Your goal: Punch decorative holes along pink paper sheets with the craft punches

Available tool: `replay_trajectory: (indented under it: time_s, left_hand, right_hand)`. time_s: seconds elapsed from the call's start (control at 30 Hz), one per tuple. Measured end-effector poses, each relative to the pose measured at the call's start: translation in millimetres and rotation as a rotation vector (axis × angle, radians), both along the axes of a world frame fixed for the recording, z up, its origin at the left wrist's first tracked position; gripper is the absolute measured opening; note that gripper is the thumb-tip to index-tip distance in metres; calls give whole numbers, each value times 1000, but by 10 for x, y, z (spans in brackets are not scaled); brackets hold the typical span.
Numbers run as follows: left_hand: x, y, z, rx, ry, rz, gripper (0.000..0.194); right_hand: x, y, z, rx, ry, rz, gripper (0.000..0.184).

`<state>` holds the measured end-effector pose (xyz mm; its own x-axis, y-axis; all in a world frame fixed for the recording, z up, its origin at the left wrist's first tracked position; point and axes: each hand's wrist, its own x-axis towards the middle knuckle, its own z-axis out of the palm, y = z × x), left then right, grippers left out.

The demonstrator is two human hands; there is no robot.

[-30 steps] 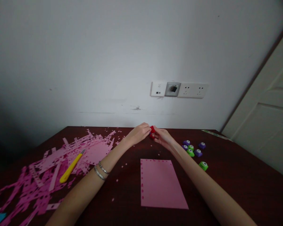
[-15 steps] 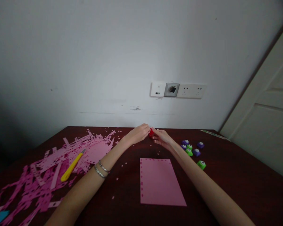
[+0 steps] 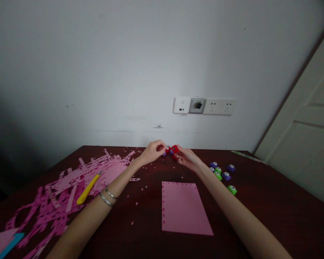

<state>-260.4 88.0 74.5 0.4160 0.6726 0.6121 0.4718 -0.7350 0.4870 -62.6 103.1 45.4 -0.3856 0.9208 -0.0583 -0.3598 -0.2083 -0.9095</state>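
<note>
At the back of the table, my right hand [image 3: 187,158] grips a small red craft punch [image 3: 174,148] between thumb and fingers, turned so that a dark spot on it faces me. My left hand [image 3: 153,151] is just left of it, thumb and fingertips curled into a pinch. Whatever that pinch holds is too small or hidden. Several red and purple craft punches [image 3: 167,150] stand between the hands. Nearer to me lies a pink sheet of paper [image 3: 185,208], with punched holes along its top and left edges.
Cut pink paper strips [image 3: 56,201] heap on the left, a yellow utility knife [image 3: 88,190] on top. Pink and blue sheets [image 3: 5,242] lie at the lower left. Purple and green punches [image 3: 218,175] stand right of my right forearm. Tiny paper cutouts [image 3: 136,203] dot the table.
My left hand has drawn away to the left from the red punch, uncovering other punches between the hands. My right hand keeps the red punch, now tilted. The view has shifted slightly.
</note>
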Motion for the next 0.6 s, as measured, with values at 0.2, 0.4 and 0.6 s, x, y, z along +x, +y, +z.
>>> replay_trajectory:
  time_s: [0.2,0.4,0.6]
  left_hand:
    - [-917,-40,313,-179,317,365,12]
    - [-1597,-68,397,-637,738,721,5]
    - [-1710,-40,308,-826,640,711,8]
  right_hand:
    - [-1,-23,25,42,-144,-17,26]
    - [124,13,-3,220,-509,-41,29]
    - [407,288,-228,452,-1058,-234,32]
